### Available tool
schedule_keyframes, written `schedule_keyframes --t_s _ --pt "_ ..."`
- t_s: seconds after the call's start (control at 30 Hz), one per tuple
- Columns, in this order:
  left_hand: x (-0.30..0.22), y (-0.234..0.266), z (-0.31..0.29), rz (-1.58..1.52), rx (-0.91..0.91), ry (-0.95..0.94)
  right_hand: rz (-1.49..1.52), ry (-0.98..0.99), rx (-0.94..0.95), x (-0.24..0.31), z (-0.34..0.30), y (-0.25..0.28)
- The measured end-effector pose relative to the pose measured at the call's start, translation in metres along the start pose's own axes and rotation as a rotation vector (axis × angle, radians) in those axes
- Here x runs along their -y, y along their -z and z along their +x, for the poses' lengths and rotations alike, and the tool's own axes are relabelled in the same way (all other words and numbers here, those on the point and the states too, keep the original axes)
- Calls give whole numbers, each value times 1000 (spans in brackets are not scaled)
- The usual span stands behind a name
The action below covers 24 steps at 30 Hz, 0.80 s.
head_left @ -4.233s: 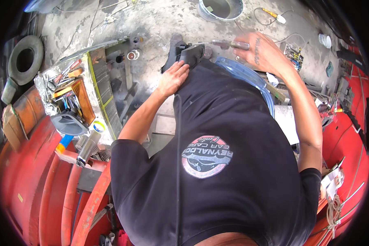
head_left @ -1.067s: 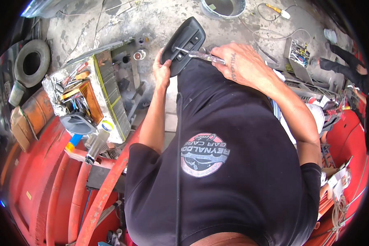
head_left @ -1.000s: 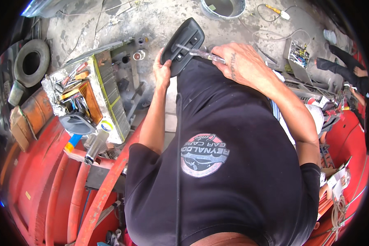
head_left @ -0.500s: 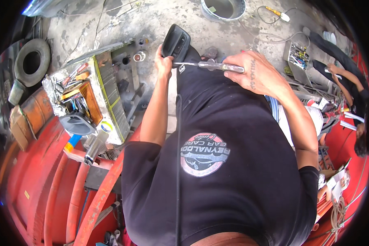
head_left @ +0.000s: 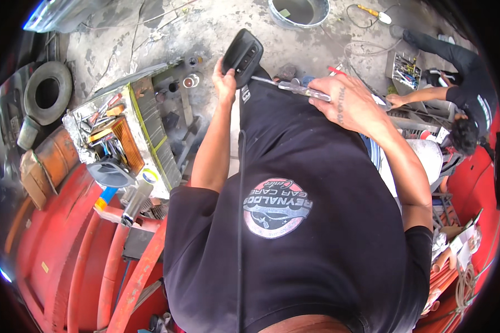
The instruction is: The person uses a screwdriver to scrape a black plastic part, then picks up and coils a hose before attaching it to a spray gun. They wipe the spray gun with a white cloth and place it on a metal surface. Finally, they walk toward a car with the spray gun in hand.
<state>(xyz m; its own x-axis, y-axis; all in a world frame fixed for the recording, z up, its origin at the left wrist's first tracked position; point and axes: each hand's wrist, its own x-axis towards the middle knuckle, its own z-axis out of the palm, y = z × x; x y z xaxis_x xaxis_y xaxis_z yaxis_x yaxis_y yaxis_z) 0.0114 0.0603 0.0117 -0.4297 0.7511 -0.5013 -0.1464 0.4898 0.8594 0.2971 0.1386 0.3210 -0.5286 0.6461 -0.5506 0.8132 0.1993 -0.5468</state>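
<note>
My left hand (head_left: 224, 83) is closed around the lower left edge of a black plastic trim piece (head_left: 242, 55), which has a deep recess and a row of small openings or buttons. In my right hand (head_left: 347, 102) is a screwdriver (head_left: 300, 90) with a clear handle, its shaft pointing left. The shaft's end meets the lower right edge of the trim piece; whether it touches or passes behind cannot be made out. Both hands are held out in front of my black shirt.
On the left stands a bench (head_left: 160, 139) with hand tools and an orange box (head_left: 125, 141). Farther off lie a tyre (head_left: 65, 91) and a water bucket (head_left: 321, 25). At right, a co-worker (head_left: 472, 83) reaches toward a toolbox (head_left: 404, 72). Red metal (head_left: 55, 250) fills the lower left.
The trim piece has tilted and shifted slightly up and right. The screwdriver now slants, its shaft end higher than before. The co-worker has moved and stretched an arm leftward.
</note>
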Motion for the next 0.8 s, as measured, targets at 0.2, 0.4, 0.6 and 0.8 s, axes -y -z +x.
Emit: schedule_keyframes --t_s 0.2,0.4,0.6,0.8 --pt "-3 25 -9 592 57 -406 -9 84 -31 -17 11 -27" --pt "-9 48 -32 619 40 -245 150 218 137 -3 23 -33" --pt "-27 100 -55 779 -88 -300 264 264 16 -29 47 -89" --pt "-88 141 -92 568 -349 -316 943 -381 -193 -80 48 -131"
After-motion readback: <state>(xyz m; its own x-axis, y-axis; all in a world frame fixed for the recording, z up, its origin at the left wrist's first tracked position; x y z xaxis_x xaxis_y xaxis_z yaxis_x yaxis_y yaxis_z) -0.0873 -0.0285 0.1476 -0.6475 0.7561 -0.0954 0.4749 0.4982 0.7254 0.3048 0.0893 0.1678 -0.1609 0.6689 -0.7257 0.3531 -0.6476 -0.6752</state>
